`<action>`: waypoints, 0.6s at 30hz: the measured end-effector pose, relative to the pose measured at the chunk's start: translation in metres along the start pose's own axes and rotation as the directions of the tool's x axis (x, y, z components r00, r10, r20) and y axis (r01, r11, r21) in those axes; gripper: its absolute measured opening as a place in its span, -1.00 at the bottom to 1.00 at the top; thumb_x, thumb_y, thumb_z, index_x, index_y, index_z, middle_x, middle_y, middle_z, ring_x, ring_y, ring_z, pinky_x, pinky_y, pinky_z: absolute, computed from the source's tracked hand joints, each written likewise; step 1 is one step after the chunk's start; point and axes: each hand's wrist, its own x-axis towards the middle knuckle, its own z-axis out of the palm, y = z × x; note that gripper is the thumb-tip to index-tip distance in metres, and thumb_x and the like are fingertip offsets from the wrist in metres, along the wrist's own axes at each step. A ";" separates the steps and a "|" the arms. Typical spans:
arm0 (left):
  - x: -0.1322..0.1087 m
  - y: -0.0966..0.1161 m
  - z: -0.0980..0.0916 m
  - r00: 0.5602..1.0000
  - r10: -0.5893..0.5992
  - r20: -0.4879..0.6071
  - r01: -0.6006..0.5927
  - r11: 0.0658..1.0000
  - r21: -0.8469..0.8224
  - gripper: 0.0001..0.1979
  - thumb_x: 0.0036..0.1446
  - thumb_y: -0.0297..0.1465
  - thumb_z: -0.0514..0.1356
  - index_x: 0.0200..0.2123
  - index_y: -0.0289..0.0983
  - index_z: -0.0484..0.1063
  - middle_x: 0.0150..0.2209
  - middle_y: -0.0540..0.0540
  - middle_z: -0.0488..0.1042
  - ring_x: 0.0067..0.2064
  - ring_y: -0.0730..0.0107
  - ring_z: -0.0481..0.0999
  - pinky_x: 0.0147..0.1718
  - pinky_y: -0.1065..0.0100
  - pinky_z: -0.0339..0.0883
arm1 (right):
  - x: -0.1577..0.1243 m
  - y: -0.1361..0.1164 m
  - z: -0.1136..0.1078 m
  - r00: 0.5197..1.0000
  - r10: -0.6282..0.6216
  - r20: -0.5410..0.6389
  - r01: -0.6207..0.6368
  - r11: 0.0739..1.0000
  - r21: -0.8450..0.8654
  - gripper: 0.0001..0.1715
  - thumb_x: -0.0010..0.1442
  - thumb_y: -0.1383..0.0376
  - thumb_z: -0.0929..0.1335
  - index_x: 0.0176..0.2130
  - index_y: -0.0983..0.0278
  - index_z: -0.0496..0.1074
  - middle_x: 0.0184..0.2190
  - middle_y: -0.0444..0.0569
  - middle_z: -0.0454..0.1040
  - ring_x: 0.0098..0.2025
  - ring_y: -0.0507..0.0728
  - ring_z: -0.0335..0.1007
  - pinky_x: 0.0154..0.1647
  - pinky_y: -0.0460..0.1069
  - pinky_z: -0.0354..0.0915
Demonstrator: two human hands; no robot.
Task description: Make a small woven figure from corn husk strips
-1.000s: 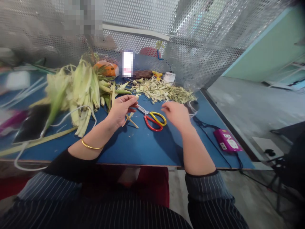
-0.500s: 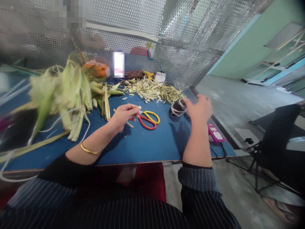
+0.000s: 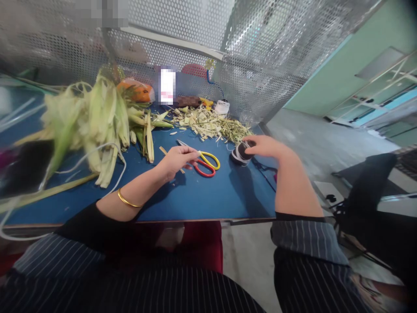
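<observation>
My left hand (image 3: 180,160) is closed in a pinch over the table, with a small pale piece of husk (image 3: 198,152) at its fingertips. Under and beside that hand lie scissors (image 3: 210,161) with one red and one yellow handle; their blades point away to the left. A thin husk strip (image 3: 163,151) lies partly hidden behind the same hand. To the right, my right hand (image 3: 262,147) has its fingers over the top of a dark spool wound with white cord (image 3: 240,155), gripping it.
Long pale-green corn husks (image 3: 104,126) are heaped at the left of the blue table (image 3: 195,200). Husk shreds (image 3: 211,124) form a pile at the back, near an orange packet (image 3: 138,90). A white cable (image 3: 122,167) loops at the left. Perforated mesh (image 3: 182,30) stands behind.
My right hand has come down leftward onto the cord-wound spool, which now stands more upright. My left hand keeps its pinch near the scissors. The view has shifted slightly.
</observation>
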 end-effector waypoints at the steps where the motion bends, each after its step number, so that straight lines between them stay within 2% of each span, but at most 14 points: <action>1: 0.000 0.000 0.000 1.000 -0.007 0.006 0.007 1.000 -0.005 -0.90 0.02 -0.39 0.30 -0.42 -0.31 0.48 -0.51 -0.04 0.45 -0.48 0.52 0.43 -0.49 0.45 0.26 | 0.001 0.002 -0.003 1.000 -0.017 0.024 0.017 1.000 -0.025 -0.32 -0.02 0.22 0.35 0.12 0.19 0.37 0.05 -0.01 0.46 -0.05 0.20 0.40 -0.11 -0.02 0.27; 4: 0.000 -0.001 0.001 1.000 -0.023 0.017 0.023 0.999 -0.023 -0.92 0.04 -0.41 0.29 -0.43 -0.31 0.48 -0.49 -0.05 0.46 -0.49 0.53 0.42 -0.49 0.45 0.25 | 0.005 0.001 -0.006 0.997 -0.037 0.067 0.044 0.994 -0.105 -0.27 -0.08 0.31 0.37 0.13 0.16 0.37 0.08 -0.02 0.42 -0.03 0.21 0.38 -0.10 -0.01 0.26; 6: 0.000 -0.001 0.001 1.000 -0.026 0.011 0.027 0.999 -0.033 -0.93 0.04 -0.42 0.29 -0.45 -0.30 0.48 -0.50 -0.06 0.46 -0.50 0.53 0.42 -0.50 0.44 0.25 | 0.005 -0.004 -0.002 0.998 -0.046 0.045 0.052 0.990 -0.132 -0.33 -0.07 0.28 0.39 0.09 0.16 0.40 0.09 0.00 0.41 -0.01 0.22 0.37 -0.08 0.00 0.26; 8: 0.001 -0.001 0.001 1.000 -0.027 0.005 0.028 0.999 -0.038 -0.92 0.04 -0.41 0.29 -0.46 -0.30 0.48 -0.52 -0.06 0.45 -0.51 0.53 0.41 -0.49 0.44 0.25 | 0.005 -0.017 0.007 0.996 -0.048 -0.079 0.037 0.989 -0.141 -0.44 0.02 0.16 0.37 0.04 0.19 0.45 0.05 0.04 0.42 0.00 0.23 0.37 -0.05 0.03 0.25; 9: 0.001 -0.001 0.001 1.000 -0.029 0.003 0.029 0.999 -0.038 -0.91 0.04 -0.41 0.29 -0.46 -0.30 0.48 -0.52 -0.06 0.45 -0.51 0.53 0.41 -0.49 0.43 0.25 | 0.005 -0.025 0.012 0.980 -0.041 -0.196 0.013 0.990 -0.140 -0.51 0.09 0.12 0.34 0.01 0.22 0.47 0.02 0.08 0.44 -0.01 0.24 0.37 -0.03 0.05 0.24; 11: 0.001 -0.002 0.001 0.999 -0.032 0.002 0.032 0.999 -0.040 -0.91 0.04 -0.40 0.29 -0.46 -0.30 0.49 -0.52 -0.07 0.47 -0.51 0.52 0.42 -0.48 0.43 0.26 | 0.010 -0.044 0.026 0.923 -0.058 -0.380 -0.012 0.984 -0.180 -0.62 0.19 0.17 0.27 -0.09 0.26 0.52 -0.08 0.13 0.49 0.01 0.28 0.36 0.00 0.11 0.21; 12: 0.002 -0.003 0.001 0.999 -0.035 0.002 0.035 0.998 -0.042 -0.91 0.04 -0.40 0.29 -0.45 -0.30 0.49 -0.50 -0.07 0.47 -0.50 0.52 0.43 -0.48 0.43 0.27 | 0.015 -0.053 0.032 0.911 -0.065 -0.407 -0.016 0.981 -0.193 -0.64 0.22 0.21 0.24 -0.14 0.29 0.54 -0.13 0.16 0.50 0.00 0.29 0.36 -0.01 0.12 0.21; 14: 0.002 -0.004 0.001 0.999 -0.041 0.000 0.041 0.998 -0.044 -0.92 0.03 -0.41 0.29 -0.45 -0.30 0.48 -0.48 -0.08 0.49 -0.48 0.50 0.45 -0.49 0.43 0.27 | 0.030 -0.068 0.044 0.923 0.013 -0.386 -0.076 0.986 -0.147 -0.63 0.24 0.28 0.21 -0.17 0.36 0.53 -0.14 0.24 0.48 -0.05 0.29 0.39 -0.08 0.09 0.24; 16: 0.003 -0.004 0.001 0.999 -0.050 -0.005 0.050 0.998 -0.040 -0.91 0.03 -0.41 0.29 -0.44 -0.31 0.48 -0.48 -0.08 0.49 -0.47 0.51 0.45 -0.49 0.44 0.27 | 0.049 -0.076 0.053 0.938 0.147 -0.315 -0.172 0.984 -0.052 -0.64 0.22 0.31 0.25 -0.10 0.41 0.50 -0.05 0.32 0.42 -0.06 0.28 0.41 -0.10 0.06 0.26; 18: 0.002 -0.003 0.001 0.998 -0.060 -0.005 0.060 0.998 -0.037 -0.91 0.03 -0.41 0.29 -0.44 -0.32 0.48 -0.49 -0.07 0.48 -0.48 0.51 0.44 -0.49 0.44 0.28 | 0.069 -0.078 0.059 0.924 0.263 -0.280 -0.264 0.964 0.033 -0.60 0.21 0.34 0.26 0.00 0.44 0.44 0.03 0.35 0.35 -0.05 0.24 0.42 -0.09 0.04 0.27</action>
